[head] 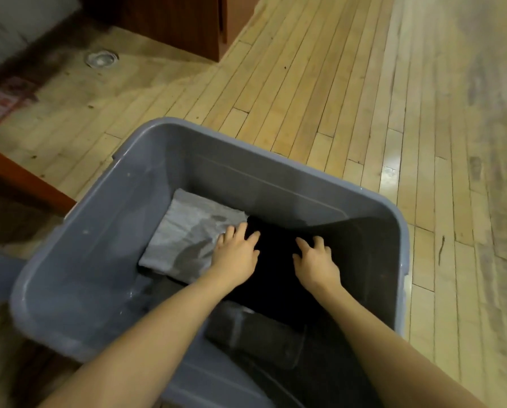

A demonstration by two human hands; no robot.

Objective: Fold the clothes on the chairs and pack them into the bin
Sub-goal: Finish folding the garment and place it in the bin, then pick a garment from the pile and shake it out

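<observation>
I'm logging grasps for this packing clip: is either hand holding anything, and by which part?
Nothing is gripped. Left hand and right hand rest spread fingers on top of the folded black garment inside the grey plastic bin.

Grey bin (99,231) holds folded light-grey garment (184,231) beside black garment (275,266), dark-grey one (255,334) nearer.

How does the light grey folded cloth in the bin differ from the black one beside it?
The light grey cloth is pale; the black garment is far darker. The grey cloth lies at the bin's left, the black one in the middle. The left hand rests across both; the right hand presses only the black. Both lie flat inside.
</observation>
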